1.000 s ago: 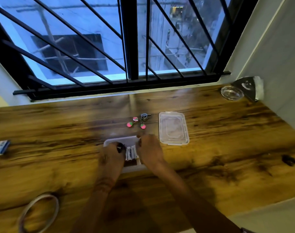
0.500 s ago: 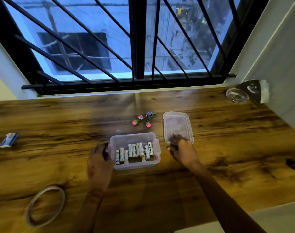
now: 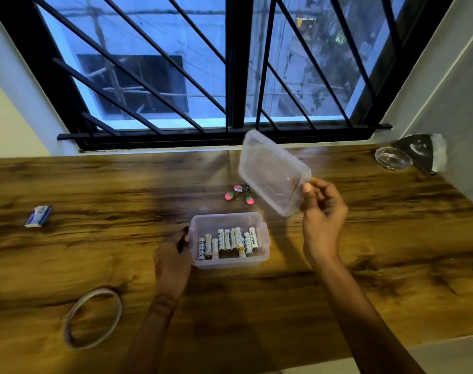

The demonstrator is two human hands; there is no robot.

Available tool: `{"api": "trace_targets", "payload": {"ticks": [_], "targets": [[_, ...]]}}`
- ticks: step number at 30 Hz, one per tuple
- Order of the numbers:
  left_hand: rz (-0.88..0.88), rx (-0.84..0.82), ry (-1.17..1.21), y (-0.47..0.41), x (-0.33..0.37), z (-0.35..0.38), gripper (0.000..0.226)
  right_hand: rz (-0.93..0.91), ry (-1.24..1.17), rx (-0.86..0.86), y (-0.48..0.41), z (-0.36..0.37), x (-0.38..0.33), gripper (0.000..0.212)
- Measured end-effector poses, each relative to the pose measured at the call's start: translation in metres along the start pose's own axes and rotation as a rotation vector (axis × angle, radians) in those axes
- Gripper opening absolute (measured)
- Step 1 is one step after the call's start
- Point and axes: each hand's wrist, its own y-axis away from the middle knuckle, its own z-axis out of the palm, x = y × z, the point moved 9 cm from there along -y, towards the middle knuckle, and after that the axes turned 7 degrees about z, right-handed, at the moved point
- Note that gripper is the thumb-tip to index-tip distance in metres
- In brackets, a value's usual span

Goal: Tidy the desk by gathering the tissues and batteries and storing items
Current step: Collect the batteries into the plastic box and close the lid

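A clear plastic box (image 3: 230, 261) stands on the wooden desk (image 3: 391, 238) near the middle, with several white batteries (image 3: 228, 242) lying side by side inside. My left hand (image 3: 173, 259) rests against the box's left end, fingers curled on its edge. My right hand (image 3: 323, 217) holds the clear lid (image 3: 273, 172) by its lower corner, tilted in the air above and to the right of the box.
A keyring with pink charms (image 3: 239, 194) lies just behind the box. A small blue-and-white pack (image 3: 38, 216) sits at far left, a tape ring (image 3: 93, 318) at front left. A glass dish (image 3: 393, 158) and dark holder with white tissue (image 3: 424, 152) stand in the back right corner.
My right hand left the box, reached the lid lying on the desk to the right, and lifted it into the air. My left hand shifted to the box's left end.
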Motion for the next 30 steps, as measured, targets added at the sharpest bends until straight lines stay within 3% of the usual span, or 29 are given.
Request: {"api": "trace_targets", "payload": {"ticks": [3, 6, 10, 14, 16, 20, 26, 30], "targets": [[-0.025, -0.072, 0.142, -0.001, -0.006, 0.001, 0.027, 0.448, -0.187, -0.137, 0.013, 0.022, 0.038, 0.016], [-0.182, -0.095, 0.424, 0.001, -0.016, -0.002, 0.027, 0.614, -0.094, -0.205, 0.027, 0.03, 0.068, 0.025], [-0.232, -0.178, 0.527, 0.007, -0.01, 0.003, 0.048, 0.613, 0.026, -0.199, 0.029, 0.036, 0.086, 0.019], [-0.231, -0.156, 0.414, 0.007, -0.01, 0.001, 0.036, 0.459, 0.226, -0.126, 0.022, 0.036, 0.085, 0.021], [-0.188, -0.143, 0.321, 0.006, -0.006, 0.001, 0.034, 0.36, 0.375, -0.173, 0.023, 0.042, 0.079, 0.019], [-0.19, -0.071, 0.232, 0.002, -0.002, 0.0, 0.038, 0.232, 0.725, -0.222, 0.03, 0.046, 0.076, 0.046], [-0.192, -0.05, 0.154, -0.003, -0.003, 0.001, 0.04, 0.313, 0.652, -0.284, 0.032, 0.043, 0.091, 0.043], [-0.315, -0.124, 0.352, 0.004, -0.018, 0.01, 0.042, 0.472, 0.58, -0.264, 0.037, 0.034, 0.108, 0.035]]}}
